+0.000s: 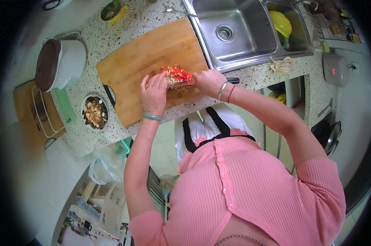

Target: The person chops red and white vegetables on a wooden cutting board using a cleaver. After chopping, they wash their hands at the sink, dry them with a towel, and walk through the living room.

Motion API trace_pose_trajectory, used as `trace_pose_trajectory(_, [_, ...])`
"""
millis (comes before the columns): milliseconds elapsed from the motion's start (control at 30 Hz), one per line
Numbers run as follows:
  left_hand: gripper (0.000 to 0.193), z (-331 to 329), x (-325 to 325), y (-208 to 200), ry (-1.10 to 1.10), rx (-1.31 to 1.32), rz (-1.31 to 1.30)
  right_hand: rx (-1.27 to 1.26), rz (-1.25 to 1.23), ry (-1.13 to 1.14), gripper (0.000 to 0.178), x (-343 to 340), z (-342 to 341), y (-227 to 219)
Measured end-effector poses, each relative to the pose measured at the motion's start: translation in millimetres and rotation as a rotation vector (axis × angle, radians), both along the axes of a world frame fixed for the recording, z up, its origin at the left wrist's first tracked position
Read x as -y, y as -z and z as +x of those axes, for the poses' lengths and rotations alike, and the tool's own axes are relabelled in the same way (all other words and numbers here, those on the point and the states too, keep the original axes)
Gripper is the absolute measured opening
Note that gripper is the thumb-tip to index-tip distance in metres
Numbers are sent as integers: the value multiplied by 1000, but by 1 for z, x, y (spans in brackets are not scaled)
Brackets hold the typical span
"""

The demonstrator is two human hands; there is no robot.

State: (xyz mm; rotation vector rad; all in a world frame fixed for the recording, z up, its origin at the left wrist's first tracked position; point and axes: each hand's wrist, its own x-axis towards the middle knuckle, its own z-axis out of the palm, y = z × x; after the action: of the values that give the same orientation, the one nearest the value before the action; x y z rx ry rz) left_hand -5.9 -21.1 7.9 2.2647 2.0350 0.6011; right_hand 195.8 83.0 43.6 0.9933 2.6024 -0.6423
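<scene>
My right hand (210, 83) is closed round the handle of a kitchen knife (233, 80), whose dark end sticks out past the palm. The blade lies low along a pile of chopped red pepper (179, 75) mixed with pale bits. At the left end of the blade, my left hand (154, 92) has its fingers bent and close together against the blade and the pile. Its fingertips are partly hidden. Everything sits near the front edge of a wooden cutting board (136, 53).
Left of the board stand a bowl of chopped food (94, 113) and a white pot with a brown lid (66, 61). A steel sink (247, 33) adjoins the board's right side, with a yellow colander (280, 23) in its smaller basin. A cloth (281, 65) lies on the counter's right.
</scene>
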Motion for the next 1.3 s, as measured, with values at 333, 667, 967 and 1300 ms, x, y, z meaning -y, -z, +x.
trace_pose_trajectory(333, [9,-24,-32,-22,23,56,-66,42,-6,-84,16,-42,-21,-29])
trace_pose_trajectory(667, [9,-5,-23,10,-26,14,-50,27,10,4,17,-27,-2,9])
trace_pose_trajectory(967, [12,-21,-13,-7,35,64,-54,67,-40,-81,17,-23,-17,-19])
trace_pose_trajectory(1300, [12,-3,-1,-9,-1,-18,23,54,39,-58,19,-13,-1,-12])
